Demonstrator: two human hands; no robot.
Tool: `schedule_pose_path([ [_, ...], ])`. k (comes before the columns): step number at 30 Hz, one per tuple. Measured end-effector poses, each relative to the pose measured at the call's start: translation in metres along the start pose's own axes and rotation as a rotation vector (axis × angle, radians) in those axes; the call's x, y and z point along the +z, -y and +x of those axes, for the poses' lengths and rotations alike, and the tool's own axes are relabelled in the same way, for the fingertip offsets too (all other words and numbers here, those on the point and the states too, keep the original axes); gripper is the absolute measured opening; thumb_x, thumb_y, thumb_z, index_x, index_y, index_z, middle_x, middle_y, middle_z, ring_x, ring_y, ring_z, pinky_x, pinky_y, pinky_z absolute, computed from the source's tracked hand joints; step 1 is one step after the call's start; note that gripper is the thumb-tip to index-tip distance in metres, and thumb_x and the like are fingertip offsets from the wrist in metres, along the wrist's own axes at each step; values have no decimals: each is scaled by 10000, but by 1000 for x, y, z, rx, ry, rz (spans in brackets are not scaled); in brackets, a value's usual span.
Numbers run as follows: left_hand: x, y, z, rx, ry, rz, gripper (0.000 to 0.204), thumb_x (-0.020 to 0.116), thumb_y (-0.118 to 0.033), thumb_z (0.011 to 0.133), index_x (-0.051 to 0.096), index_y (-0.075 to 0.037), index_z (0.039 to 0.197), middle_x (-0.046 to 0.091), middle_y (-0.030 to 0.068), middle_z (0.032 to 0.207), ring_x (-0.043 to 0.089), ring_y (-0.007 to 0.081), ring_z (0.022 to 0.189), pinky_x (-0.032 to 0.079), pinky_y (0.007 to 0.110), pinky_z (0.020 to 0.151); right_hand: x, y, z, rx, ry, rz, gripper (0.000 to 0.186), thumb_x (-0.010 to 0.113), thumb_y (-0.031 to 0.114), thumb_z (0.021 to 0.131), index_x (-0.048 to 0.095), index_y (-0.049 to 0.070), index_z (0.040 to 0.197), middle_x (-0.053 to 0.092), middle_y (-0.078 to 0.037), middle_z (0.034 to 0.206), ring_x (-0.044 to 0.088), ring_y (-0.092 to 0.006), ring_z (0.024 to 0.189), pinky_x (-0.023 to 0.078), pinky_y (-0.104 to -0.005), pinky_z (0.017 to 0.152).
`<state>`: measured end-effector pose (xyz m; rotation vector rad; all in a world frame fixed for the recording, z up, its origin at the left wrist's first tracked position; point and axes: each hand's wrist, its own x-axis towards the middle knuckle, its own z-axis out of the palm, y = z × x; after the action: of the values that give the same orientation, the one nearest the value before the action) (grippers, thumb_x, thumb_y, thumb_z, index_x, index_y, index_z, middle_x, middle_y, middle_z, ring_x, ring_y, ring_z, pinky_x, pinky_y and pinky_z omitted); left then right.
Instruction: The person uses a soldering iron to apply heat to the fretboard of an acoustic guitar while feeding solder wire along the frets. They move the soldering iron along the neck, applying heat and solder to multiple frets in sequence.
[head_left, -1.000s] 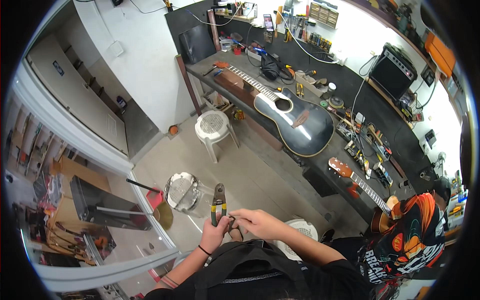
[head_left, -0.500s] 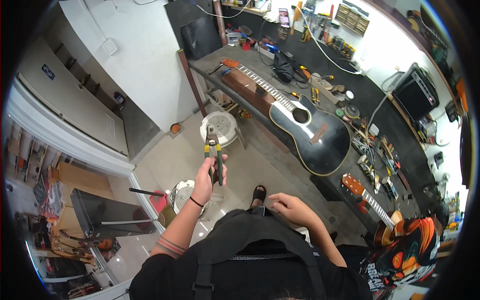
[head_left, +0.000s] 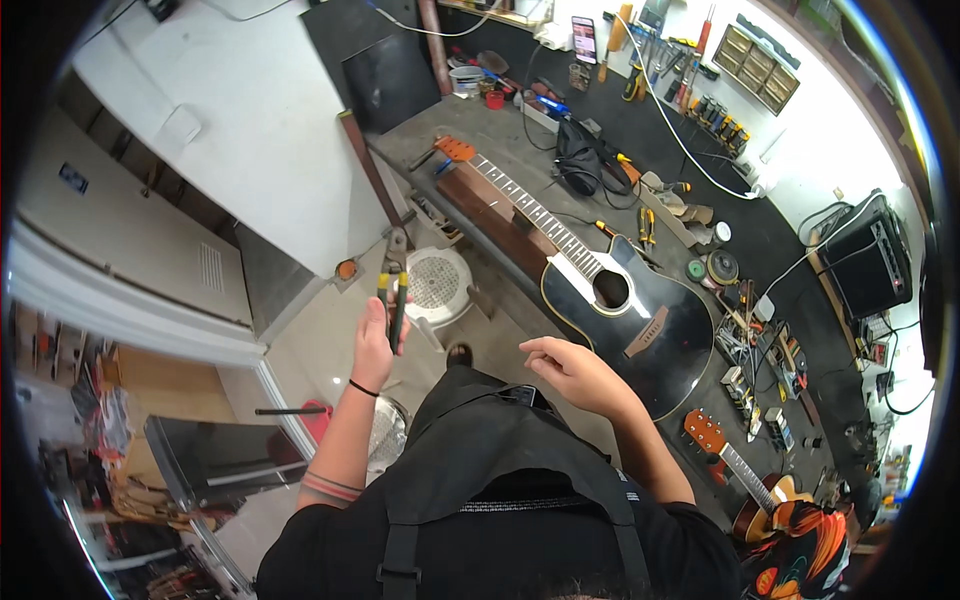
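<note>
Held upright out in front of me, green-and-yellow handled pliers [head_left: 393, 279] are gripped in my left hand [head_left: 376, 338], just in front of a white plastic stool [head_left: 441, 285]. My right hand [head_left: 567, 369] is empty, its fingers loosely extended, near the lower body of a black acoustic guitar [head_left: 668, 375] lying on the dark workbench [head_left: 404, 130]. A second guitar [head_left: 749, 484] with an orange headstock rests at the lower right of the bench.
The bench holds a black bag [head_left: 582, 160], hand tools [head_left: 645, 225] and small parts. An amplifier [head_left: 860, 255] stands right. A person's colourful shirt [head_left: 808, 555] shows lower right. A glass partition frame [head_left: 285, 405] and door [head_left: 115, 215] are left, another stool [head_left: 387, 437] below.
My hands have separated, and the left has carried the pliers forward and leftward. My right hand has let go and moved forward. The bench now sits closer, with my body beside it.
</note>
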<state>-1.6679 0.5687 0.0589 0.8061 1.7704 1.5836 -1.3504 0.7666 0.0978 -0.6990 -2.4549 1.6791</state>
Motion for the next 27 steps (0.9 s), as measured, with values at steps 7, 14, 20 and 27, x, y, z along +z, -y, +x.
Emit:
schedule_pose_path([
  [7,-32,-18,273,81,434,178,647,434,-603,1259,654,-27,1455,652,13,1021,587,100,841,505,270,782,0,-42,59,258,-90,184,365,660,184,1176,719,6,1488,819,-202,1349,802,-315,1257,596,-423,1098],
  [14,81,-10,559,398,894,844,516,770,-343,1123,601,-39,1503,763,167,1277,745,352,1198,569,459,1035,7,-35,160,481,-512,337,348,643,161,1186,711,-11,1481,824,-192,1334,814,-289,1249,609,-407,1074],
  [20,211,54,693,599,1279,1441,599,882,-289,1022,591,-34,1479,740,216,1479,724,447,1359,596,548,1103,23,-9,190,727,-694,394,340,690,186,1168,733,-9,1443,821,-177,1349,803,-288,1252,625,-411,1055],
  [27,245,151,769,742,1341,1659,582,927,-219,953,647,-78,1443,766,199,1416,763,421,1322,634,542,1076,123,-31,143,1002,-976,471,344,623,141,1189,703,-14,1485,842,-137,1174,786,-203,1003,629,-368,928],
])
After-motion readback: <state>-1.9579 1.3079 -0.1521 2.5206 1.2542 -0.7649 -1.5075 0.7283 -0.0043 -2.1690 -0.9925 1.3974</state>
